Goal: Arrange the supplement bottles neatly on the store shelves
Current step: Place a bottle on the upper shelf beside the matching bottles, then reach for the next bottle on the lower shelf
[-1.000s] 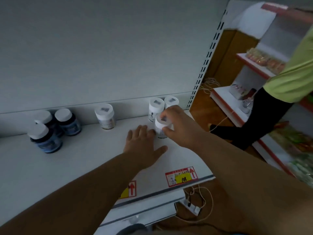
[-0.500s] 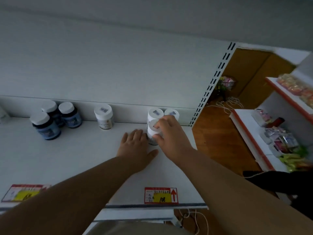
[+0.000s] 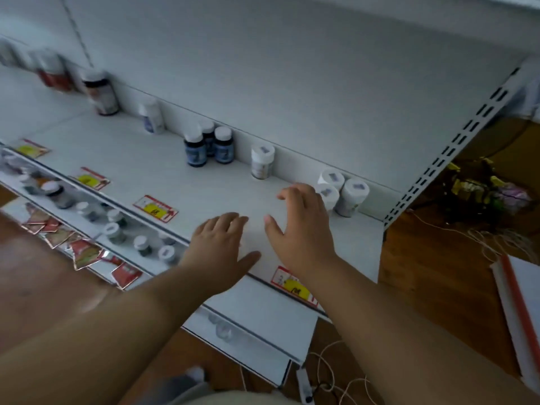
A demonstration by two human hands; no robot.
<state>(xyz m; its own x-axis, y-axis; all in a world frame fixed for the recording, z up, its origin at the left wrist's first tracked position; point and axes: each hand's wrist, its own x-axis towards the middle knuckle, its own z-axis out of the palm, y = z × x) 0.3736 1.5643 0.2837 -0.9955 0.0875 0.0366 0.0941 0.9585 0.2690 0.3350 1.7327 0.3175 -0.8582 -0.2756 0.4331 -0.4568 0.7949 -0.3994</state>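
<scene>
Fingers (image 3: 287, 194) of your right hand (image 3: 301, 226) are loosely spread and hold nothing, just beside three white bottles (image 3: 342, 191) clustered at the back right of the shelf (image 3: 146, 176). Your left hand (image 3: 222, 244) lies flat on the shelf, fingers straight. One more white bottle (image 3: 262, 161) and three dark blue bottles (image 3: 209, 146) stand along the back wall.

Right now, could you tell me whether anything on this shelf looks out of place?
One white-lidded bottle stands alone against the back panel, apart from the cluster of three matching bottles near the right hand. The three blue bottles are bunched unevenly rather than in a row.
</scene>
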